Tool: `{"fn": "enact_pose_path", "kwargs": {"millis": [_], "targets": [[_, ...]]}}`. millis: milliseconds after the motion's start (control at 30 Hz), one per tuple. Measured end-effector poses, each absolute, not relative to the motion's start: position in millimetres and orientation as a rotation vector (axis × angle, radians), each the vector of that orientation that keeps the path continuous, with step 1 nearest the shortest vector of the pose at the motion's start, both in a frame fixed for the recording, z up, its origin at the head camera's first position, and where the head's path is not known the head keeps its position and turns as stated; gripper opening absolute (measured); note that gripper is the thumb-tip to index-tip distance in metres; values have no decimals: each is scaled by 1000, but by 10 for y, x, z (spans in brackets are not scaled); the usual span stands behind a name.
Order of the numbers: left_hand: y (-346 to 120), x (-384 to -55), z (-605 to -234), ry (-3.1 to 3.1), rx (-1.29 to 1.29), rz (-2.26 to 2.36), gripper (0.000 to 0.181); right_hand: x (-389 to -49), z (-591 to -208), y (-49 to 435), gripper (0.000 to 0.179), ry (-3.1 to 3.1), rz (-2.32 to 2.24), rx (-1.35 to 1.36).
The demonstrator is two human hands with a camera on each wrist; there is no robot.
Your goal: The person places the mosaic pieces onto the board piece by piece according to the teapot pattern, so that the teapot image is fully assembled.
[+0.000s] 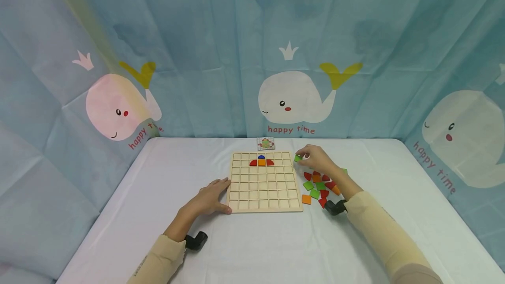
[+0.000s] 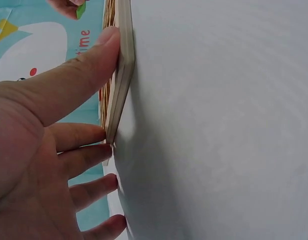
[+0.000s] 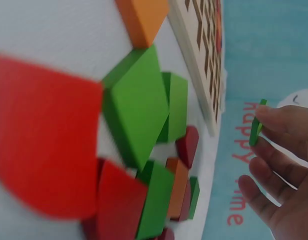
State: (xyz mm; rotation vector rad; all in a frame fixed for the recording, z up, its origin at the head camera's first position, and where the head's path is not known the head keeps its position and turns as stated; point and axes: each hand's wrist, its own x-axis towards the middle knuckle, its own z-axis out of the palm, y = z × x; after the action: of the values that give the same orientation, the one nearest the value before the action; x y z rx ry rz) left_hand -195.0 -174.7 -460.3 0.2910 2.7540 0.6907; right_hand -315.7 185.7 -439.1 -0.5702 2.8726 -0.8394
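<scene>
Pinched in the right hand (image 1: 317, 158), a green tile (image 1: 297, 158) could drop if pressure slackens. At eight o'clock on the wooden board (image 1: 264, 195), the outspread left hand (image 1: 209, 197) could push it askew.

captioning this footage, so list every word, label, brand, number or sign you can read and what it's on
"happy time": curtain, below middle whale
"happy time": curtain, below right whale
"happy ti e": curtain, below left whale, one letter unclear
Left sleeve: lettering too small to read
Wrist views: parts of the curtain's "happy time"
</scene>
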Motion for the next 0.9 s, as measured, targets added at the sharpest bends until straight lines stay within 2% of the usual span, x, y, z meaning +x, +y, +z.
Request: {"fn": "enact_pose_path", "kwargs": {"millis": [567, 900], "targets": [[-1760, -1972, -4609, 2749, 293, 681, 94, -3210, -4340, 1508, 29, 2834, -851, -729], [-1741, -1950, -4605, 2766, 299, 669, 92, -3219, -4352, 1327, 31, 2809, -845, -734]]}}
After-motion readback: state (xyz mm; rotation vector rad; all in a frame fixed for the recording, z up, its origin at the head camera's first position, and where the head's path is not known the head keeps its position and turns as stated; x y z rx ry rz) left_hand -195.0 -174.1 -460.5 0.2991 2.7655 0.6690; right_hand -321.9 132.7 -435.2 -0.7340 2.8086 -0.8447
